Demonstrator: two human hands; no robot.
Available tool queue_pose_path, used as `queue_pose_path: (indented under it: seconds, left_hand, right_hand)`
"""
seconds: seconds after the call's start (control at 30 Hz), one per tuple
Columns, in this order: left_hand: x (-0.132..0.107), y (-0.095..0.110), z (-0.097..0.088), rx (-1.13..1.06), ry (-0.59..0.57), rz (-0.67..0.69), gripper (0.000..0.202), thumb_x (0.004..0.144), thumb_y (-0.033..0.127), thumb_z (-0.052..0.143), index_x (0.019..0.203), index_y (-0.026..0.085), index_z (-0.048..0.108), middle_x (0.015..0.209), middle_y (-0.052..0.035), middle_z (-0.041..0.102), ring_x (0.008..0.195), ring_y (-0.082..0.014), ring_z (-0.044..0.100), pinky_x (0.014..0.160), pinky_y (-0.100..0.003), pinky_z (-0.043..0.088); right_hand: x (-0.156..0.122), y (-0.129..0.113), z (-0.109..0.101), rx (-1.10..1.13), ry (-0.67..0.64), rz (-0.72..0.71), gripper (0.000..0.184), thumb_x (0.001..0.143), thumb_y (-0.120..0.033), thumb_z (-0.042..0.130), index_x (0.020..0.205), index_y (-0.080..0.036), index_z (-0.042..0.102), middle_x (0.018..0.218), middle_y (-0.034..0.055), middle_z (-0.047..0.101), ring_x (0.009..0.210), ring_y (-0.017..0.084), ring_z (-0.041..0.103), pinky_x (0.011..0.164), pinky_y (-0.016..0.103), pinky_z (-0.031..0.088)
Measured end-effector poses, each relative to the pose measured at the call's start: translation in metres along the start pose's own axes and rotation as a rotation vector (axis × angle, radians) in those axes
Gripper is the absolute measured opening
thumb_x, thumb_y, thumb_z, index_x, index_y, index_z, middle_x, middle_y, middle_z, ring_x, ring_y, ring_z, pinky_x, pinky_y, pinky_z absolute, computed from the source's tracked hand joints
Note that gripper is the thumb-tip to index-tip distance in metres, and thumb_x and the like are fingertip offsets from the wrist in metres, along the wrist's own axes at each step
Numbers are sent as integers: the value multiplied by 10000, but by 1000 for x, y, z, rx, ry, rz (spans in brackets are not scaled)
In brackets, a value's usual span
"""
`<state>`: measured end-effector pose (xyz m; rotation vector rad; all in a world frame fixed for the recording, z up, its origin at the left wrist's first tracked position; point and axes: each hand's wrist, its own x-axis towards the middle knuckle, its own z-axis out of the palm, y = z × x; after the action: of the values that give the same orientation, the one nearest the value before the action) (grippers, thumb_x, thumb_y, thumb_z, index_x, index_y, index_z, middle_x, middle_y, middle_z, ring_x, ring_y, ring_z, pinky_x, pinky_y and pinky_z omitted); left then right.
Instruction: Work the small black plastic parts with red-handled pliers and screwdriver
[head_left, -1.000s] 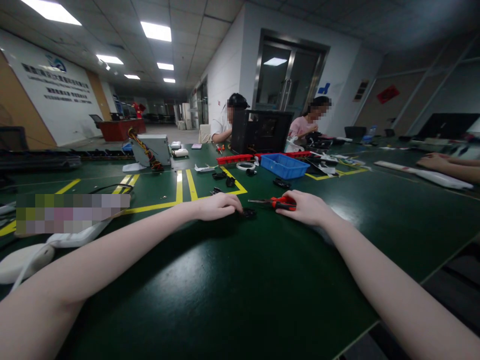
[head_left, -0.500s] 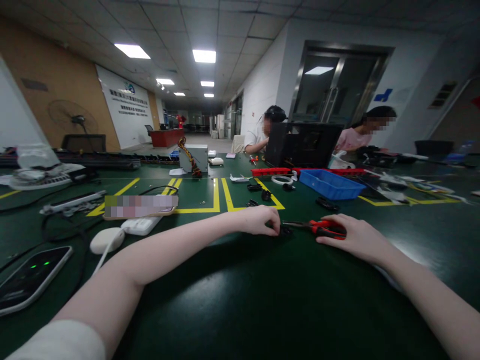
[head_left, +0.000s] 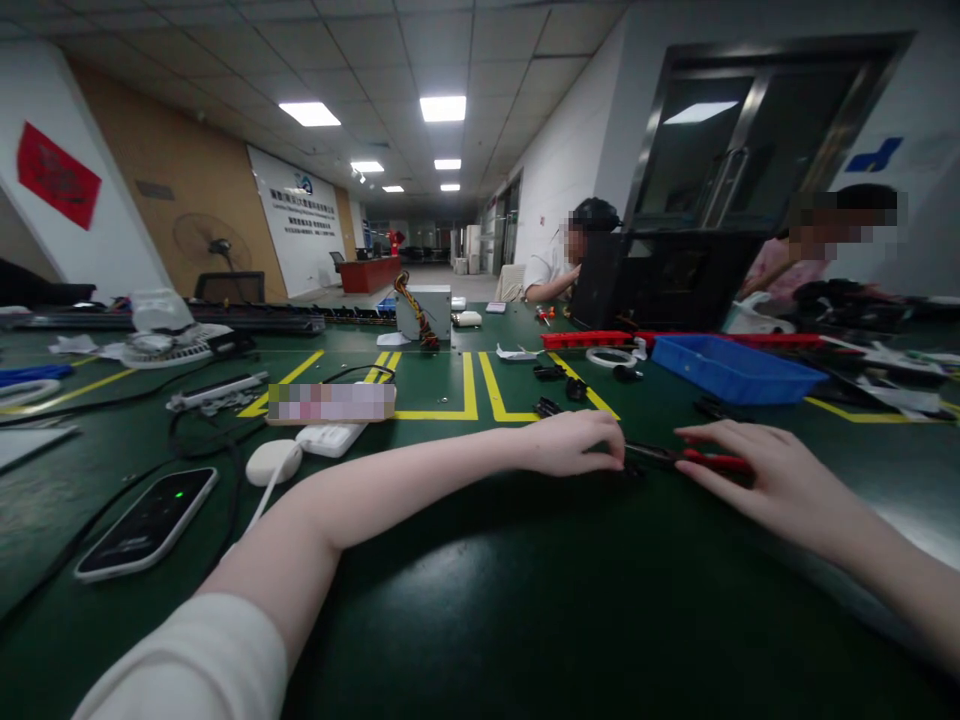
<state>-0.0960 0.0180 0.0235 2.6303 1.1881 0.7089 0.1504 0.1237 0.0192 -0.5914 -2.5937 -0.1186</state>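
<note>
Near the middle of the green table (head_left: 480, 610), my left hand (head_left: 581, 442) is closed, thumb and fingers bent together. A small black part (head_left: 634, 473) shows at its fingertips; its kind is too dark to make out. My right hand (head_left: 765, 475) holds a pair of red-handled pliers (head_left: 720, 462) between thumb and fingers. Their dark jaws point left and reach the left fingertips and the black part. Whether the jaws grip it is hidden.
Beyond the hands lie a blue tray (head_left: 735, 375), black connectors (head_left: 576, 388) and a white cable coil (head_left: 611, 357). Leftward are a phone (head_left: 150, 522), a white round puck (head_left: 274, 462) and cables. A power supply (head_left: 424, 315) stands farther back. Two people sit across, near a black case (head_left: 667, 280).
The view has swung left, so everything appears farther right. In my right hand the pliers have turned, showing less of their handles. My left hand stays pinched by the jaws.
</note>
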Motion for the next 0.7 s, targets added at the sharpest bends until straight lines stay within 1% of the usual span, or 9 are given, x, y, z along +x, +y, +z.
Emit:
queue_pose_path:
  seconds: [0.1, 0.2, 0.33, 0.43, 0.5, 0.6, 0.7]
  left_hand:
    - [2, 6, 9, -121, 168, -40, 141, 916, 261, 502, 907, 140, 575, 950, -83, 589, 916, -201, 561, 850, -326, 450]
    - [2, 13, 19, -330, 264, -94, 142, 920, 275, 505, 919, 144, 559, 897, -54, 600, 864, -169, 573, 825, -298, 452]
    - [0, 16, 26, -523, 324, -205, 161, 888, 291, 563, 906, 132, 577, 867, -36, 602, 798, -135, 575, 775, -263, 457]
    - [0, 13, 28, -653, 366, -228, 184, 859, 294, 599, 889, 112, 597, 826, -31, 606, 743, -122, 566, 736, -256, 458]
    - [1, 11, 30, -726, 374, -246, 189, 842, 290, 622, 879, 104, 608, 811, -31, 607, 713, -111, 560, 706, -248, 458]
    - [2, 9, 32, -773, 387, -273, 197, 826, 290, 645, 865, 99, 616, 811, -33, 613, 709, -106, 564, 699, -245, 461]
    - [1, 9, 30, -705, 376, -274, 223, 838, 324, 628, 883, 105, 619, 820, -33, 620, 726, -111, 573, 712, -249, 470]
  right_hand:
    - [6, -25, -2, 82, 94, -106, 328, 831, -491, 541, 1021, -242, 638, 993, 88, 671, 932, 265, 617, 836, 417, 455]
    - [6, -44, 0, 149, 123, -178, 252, 862, -429, 531, 1002, -244, 627, 961, 72, 665, 889, 232, 619, 774, 359, 475]
    - [4, -53, 2, 186, 164, -166, 238, 881, -423, 516, 971, -233, 628, 912, 64, 667, 820, 212, 626, 707, 324, 478]
    - [4, -56, 1, 214, 173, -145, 261, 887, -437, 505, 971, -229, 638, 914, 62, 676, 819, 209, 638, 711, 313, 488]
    - [6, -59, 0, 229, 174, -136, 285, 887, -457, 491, 945, -228, 651, 888, 60, 684, 792, 207, 647, 694, 309, 497]
    - [8, -61, -2, 249, 166, -107, 319, 877, -491, 479, 886, -229, 661, 833, 56, 690, 737, 209, 653, 657, 312, 507]
    - [9, -55, -2, 272, 83, -58, 316, 864, -498, 486, 881, -229, 650, 828, 54, 687, 729, 211, 652, 640, 313, 510]
